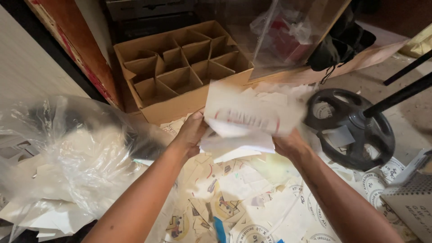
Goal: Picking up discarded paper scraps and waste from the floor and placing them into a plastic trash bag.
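Both hands grip one blurred stack of white printed paper sheets (245, 121) above the paper-littered floor (252, 202). Left hand (191, 132) clasps its left edge, fingers curled; right hand (290, 145) clamps the right side from beneath. Brown divided cardboard box (180, 67) sits just beyond.

We see white papers (245, 114) with blurred red print above our hands, a brown divided carton (180, 67) beyond, and a black weight plate (355, 130) rightward.
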